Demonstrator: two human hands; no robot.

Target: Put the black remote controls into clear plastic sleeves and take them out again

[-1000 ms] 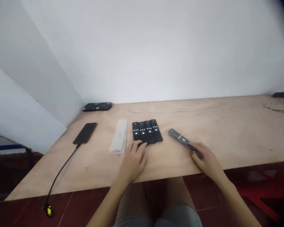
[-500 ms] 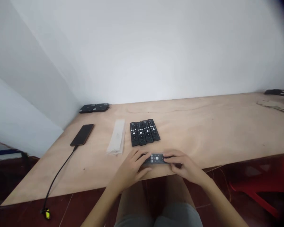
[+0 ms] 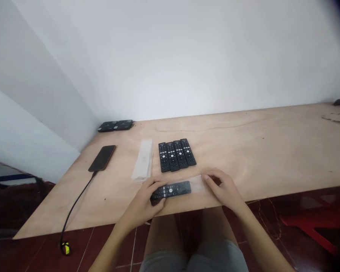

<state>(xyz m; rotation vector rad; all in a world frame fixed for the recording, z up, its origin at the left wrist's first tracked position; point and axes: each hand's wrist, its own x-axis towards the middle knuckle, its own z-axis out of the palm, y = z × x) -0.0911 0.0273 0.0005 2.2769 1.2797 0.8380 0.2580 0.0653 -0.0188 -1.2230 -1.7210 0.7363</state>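
A black remote control (image 3: 177,189) lies crosswise near the table's front edge inside a clear plastic sleeve (image 3: 197,183). My left hand (image 3: 146,198) grips the remote's left end, thumb below and fingers above. At the sleeve's right end, my right hand (image 3: 221,187) pinches the loose plastic between thumb and fingers. Just beyond my hands, several black remotes (image 3: 175,155) lie side by side, buttons up. To their left is a flat stack of clear plastic sleeves (image 3: 143,160).
A dark phone (image 3: 102,158) on a black cable (image 3: 78,207) lies at the left of the wooden table (image 3: 257,158). Two black boxes (image 3: 115,125) sit by the wall at the back left. A red plastic chair (image 3: 314,224) stands below at the right.
The remote has shifted left with my left hand on its end. My right hand has moved off the remote to the sleeve's right end, where empty plastic now shows.
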